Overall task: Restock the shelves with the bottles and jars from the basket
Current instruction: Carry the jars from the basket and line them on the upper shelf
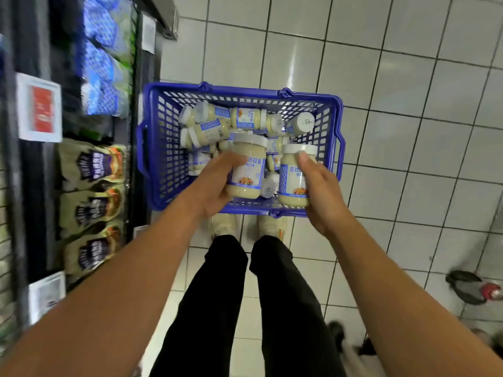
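Jars (215, 129) fill the blue basket (245, 91) on the floor (408, 131); you hold two above it.
Your left hand (217, 183) curls round the left jar (248, 161), your right hand (319, 191) round the right jar (292, 180); either one-handed grip could slip as you swing toward the shelves (89, 172).

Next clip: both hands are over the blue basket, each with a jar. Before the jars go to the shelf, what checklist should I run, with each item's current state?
1. Left hand grips a clear white-lidded jar of pale cream dressing: ok.
2. Right hand grips a second jar of the same kind: ok.
3. Lids seated on both held jars: ok.
4. Held jars clear of the loose jars piled in the blue plastic mesh basket: cannot tell from this top-down view.
5. Free slot on the dark shelves: cannot tell; only olive pouches and blue packs show.
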Tool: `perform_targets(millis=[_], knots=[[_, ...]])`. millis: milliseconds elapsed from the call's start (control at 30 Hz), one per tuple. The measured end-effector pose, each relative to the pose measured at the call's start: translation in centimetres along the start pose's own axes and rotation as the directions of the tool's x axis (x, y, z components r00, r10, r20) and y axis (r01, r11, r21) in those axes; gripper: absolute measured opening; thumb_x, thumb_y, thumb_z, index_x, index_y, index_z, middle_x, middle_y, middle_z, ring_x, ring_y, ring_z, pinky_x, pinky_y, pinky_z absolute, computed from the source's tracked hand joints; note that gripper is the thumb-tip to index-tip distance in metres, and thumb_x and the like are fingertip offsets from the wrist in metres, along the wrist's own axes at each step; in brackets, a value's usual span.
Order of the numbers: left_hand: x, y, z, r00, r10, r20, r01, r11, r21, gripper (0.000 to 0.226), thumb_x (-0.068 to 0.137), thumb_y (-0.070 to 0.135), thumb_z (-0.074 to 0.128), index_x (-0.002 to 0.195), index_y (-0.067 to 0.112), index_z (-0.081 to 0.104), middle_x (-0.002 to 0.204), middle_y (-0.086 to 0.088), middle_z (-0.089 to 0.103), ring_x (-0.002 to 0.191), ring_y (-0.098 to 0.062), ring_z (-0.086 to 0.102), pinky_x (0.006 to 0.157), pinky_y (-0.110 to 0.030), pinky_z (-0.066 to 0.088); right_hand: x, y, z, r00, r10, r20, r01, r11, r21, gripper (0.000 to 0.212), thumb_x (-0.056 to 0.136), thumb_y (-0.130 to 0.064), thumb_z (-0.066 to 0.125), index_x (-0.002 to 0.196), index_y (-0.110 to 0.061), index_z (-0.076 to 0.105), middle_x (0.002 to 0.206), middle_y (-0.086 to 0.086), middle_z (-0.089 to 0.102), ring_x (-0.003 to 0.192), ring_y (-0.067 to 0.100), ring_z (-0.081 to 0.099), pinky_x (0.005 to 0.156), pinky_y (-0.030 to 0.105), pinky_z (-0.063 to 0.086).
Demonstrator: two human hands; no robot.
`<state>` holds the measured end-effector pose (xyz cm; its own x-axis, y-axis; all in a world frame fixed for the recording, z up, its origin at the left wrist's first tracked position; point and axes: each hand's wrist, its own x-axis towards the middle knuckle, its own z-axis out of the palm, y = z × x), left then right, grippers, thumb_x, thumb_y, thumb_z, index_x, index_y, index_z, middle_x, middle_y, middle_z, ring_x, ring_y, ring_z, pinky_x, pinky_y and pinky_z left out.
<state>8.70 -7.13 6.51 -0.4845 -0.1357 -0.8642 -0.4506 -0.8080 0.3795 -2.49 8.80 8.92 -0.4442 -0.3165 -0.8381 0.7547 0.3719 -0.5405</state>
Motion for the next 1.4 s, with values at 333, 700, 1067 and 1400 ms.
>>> perform_targets(millis=[333, 700, 1067, 1400], knots=[[-13.4, 6.6, 4.5, 0.999, 0.038, -0.037, -0.040, 0.997, -0.070, 0.049, 0.094, 0.023, 0.051, 0.137, -0.001, 0.052, 0.135, -0.029, 0.056, 0.120, -0.043, 0.054, 0.109, -0.063, 0.036, -12.8, -8.1, 2.4, 0.995, -0.014, 0.094, -0.001, 0.987, 0.162, 0.045, 0.097, -0.017, 0.051, 0.138, 0.004, 0.049, 0.134, 0.029, 0.058, 0.125, 0.046, 0.055, 0.105, 0.059, 0.043], [-26.4, 12.7, 7.0, 0.959, 0.243, -0.142, -0.253, 0.966, -0.056, 0.024, 0.097, 0.017, 0.051, 0.089, 0.020, 0.073, 0.086, -0.005, 0.070, 0.071, -0.016, 0.067, 0.057, -0.029, 0.057, -22.5, -16.4, 5.3, 0.929, -0.219, 0.300, 0.176, 0.971, 0.163, 0.033, 0.087, -0.026, 0.064, 0.115, -0.009, 0.066, 0.108, 0.015, 0.074, 0.094, 0.026, 0.073, 0.072, 0.033, 0.059], [-38.4, 13.2, 10.1, 0.881, 0.387, -0.273, -0.458, 0.844, -0.280, 0.073, 0.072, 0.031, 0.063, 0.135, -0.003, 0.051, 0.129, -0.031, 0.057, 0.102, -0.036, 0.059, 0.087, -0.050, 0.056, -30.3, -21.0, 6.5, 0.852, -0.228, 0.471, 0.249, 0.968, 0.018, 0.036, 0.085, -0.031, 0.066, 0.115, -0.010, 0.066, 0.106, 0.016, 0.074, 0.090, 0.026, 0.073, 0.071, 0.036, 0.060], [-48.4, 7.6, 9.5, 0.722, 0.446, -0.529, -0.677, 0.611, -0.410, 0.060, 0.065, 0.033, 0.065, 0.121, 0.010, 0.061, 0.100, -0.013, 0.071, 0.085, -0.027, 0.067, 0.084, -0.047, 0.052, -37.2, -20.4, 10.5, 0.682, -0.114, 0.722, 0.330, 0.929, -0.166, 0.038, 0.085, -0.030, 0.064, 0.118, -0.012, 0.067, 0.108, 0.018, 0.073, 0.089, 0.026, 0.071, 0.071, 0.036, 0.058]])
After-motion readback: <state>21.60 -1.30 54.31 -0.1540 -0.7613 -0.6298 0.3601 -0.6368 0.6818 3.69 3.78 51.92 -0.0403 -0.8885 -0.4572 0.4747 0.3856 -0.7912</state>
